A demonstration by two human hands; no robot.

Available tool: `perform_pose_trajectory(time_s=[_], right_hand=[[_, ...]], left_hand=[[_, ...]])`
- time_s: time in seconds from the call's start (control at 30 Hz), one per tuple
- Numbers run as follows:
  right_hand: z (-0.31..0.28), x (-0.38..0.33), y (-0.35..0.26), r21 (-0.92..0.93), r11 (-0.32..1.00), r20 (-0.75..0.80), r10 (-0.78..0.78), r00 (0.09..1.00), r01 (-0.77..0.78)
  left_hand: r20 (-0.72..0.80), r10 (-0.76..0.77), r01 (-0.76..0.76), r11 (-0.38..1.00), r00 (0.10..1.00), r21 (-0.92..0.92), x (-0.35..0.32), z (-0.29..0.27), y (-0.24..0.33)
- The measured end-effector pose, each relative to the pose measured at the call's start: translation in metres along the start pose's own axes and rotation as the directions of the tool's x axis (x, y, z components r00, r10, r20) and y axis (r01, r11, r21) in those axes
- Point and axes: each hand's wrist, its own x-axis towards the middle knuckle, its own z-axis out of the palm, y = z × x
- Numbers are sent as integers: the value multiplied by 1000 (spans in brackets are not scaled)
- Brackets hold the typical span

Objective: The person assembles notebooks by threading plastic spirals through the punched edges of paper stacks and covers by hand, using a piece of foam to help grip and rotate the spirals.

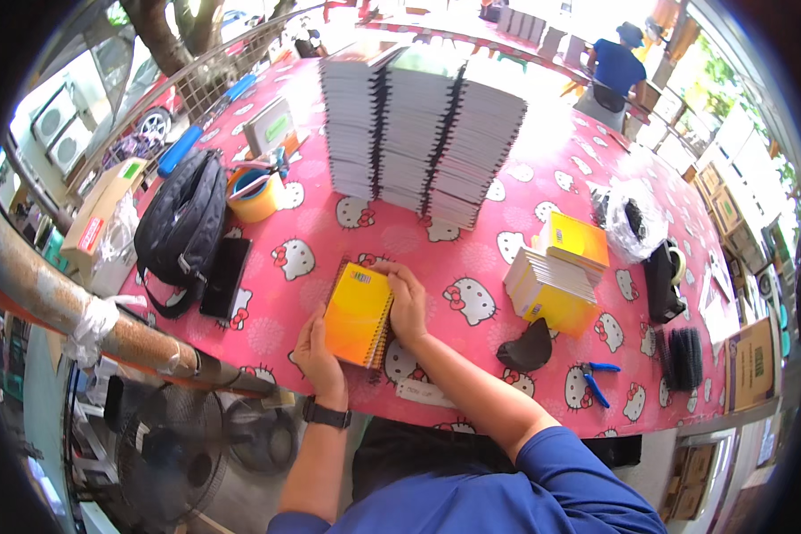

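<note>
A small stack of yellow-orange spiral notebooks (356, 319) is between my hands at the table's near side, its coil along the right edge. My left hand (319, 358) grips the lower left side, with a dark watch on that wrist. The right hand (408, 305) curls around the upper right corner, fingertips on the top edge. Right of them stands a row of matching small notebooks (550, 289), with more notebooks (576, 240) lying on top. Close by are a dark curved piece (525, 347) and blue-handled pliers (594, 383). A labelled pale strip (425, 392) lies below my right forearm.
Tall stacks of black-coiled books (423, 133) rise at the back. On the left are a black bag (182, 218), a dark phone-like slab (225, 278) and tape rolls (256, 194). A tape dispenser (665, 280) and black coils (683, 359) lie right. A rusty pole (133, 334) borders the table.
</note>
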Motion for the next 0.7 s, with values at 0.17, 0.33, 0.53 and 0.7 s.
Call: perform_pose_trajectory(time_s=[0.17, 0.33, 0.53, 0.7], right_hand=[[5, 8, 1, -420, 895, -21, -176, 984, 151], [-34, -46, -106, -903, 288, 249, -251, 935, 318], [-133, -143, -160, -987, -162, -13, 39, 999, -7], [-153, -154, -185, -979, 90, 149, -285, 947, 182]], left_hand=[[77, 123, -126, 992, 989, 25, 6, 1, 20], [229, 52, -88, 984, 972, 152, -15, -29, 39], [519, 132, -505, 522, 844, 687, -49, -19, 36], [456, 192, -491, 435, 869, 755, -36, -15, 27]])
